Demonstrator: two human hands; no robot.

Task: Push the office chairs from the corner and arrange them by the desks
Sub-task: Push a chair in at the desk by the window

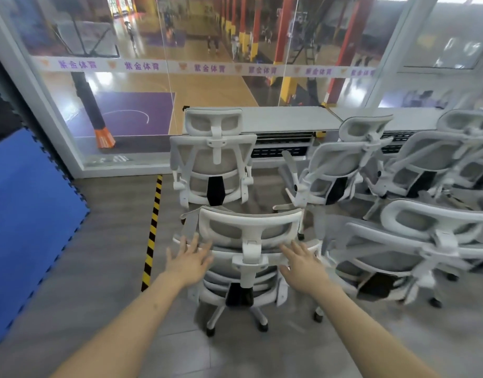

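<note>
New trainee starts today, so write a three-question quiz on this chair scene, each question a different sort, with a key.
1. True or false: both hands, left and right, are open with fingers spread at the nearest white mesh office chair.
2. The blue foam floor mat lies on which side of the view: A left, B right?
3. What marks the floor beside the nearest chair?

Key: 1 true. 2 A. 3 yellow-and-black striped tape.

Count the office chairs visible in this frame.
5 clearly: nearest chair by both hands, one ahead at the desk, one centre-right, one near right, one far right. More may overlap at the right edge.
</note>
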